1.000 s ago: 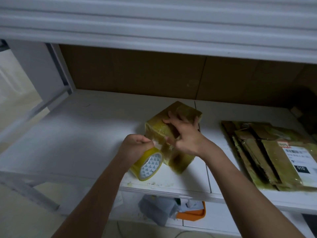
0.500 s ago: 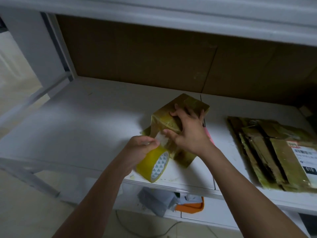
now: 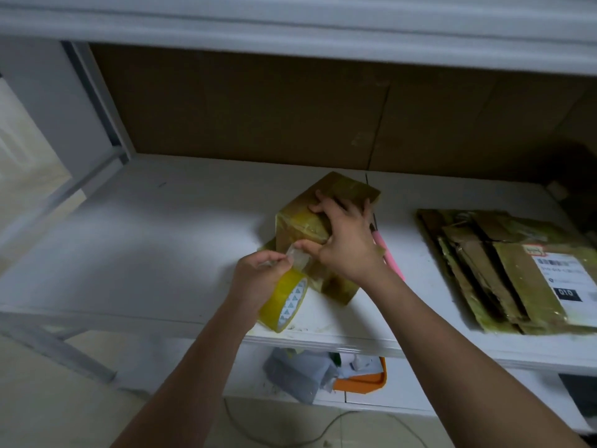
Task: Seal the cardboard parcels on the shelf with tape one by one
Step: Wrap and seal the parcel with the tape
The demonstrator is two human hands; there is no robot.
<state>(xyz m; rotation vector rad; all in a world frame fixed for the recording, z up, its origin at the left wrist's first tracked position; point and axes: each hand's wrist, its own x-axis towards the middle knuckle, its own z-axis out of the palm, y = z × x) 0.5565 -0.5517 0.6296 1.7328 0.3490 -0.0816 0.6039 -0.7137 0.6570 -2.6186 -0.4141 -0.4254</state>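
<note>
Nearest the camera, the left hand is curling its fingers round a glossy yellow roll of packing tape with a white patterned core, tilted on the front edge of the white laminate shelf. Its fingertips are also pinching the free clear strip of tape, which is looking crumpled where it is leaving the roll.

Just beyond, the right hand is spreading over a small brown cardboard parcel, already shiny with bands of tape, standing mid-shelf; its thumb is pressing the strip's end against the near face while the fingers are bracing the top.

The risk, as I judge it, is in that short, wrinkling strip: it could be folding onto itself or sticking to fingers, and a hard pull on the roll could be peeling the pressed end off or dragging the light box forward.

Beside the parcel a pink stick-like object is lying, mostly hidden. Well to the right, flattened tape-wrapped cardboard packets, one bearing a white label, are lying in an overlapping pile. Behind everything, matte brown board is backing the shelf.
</note>
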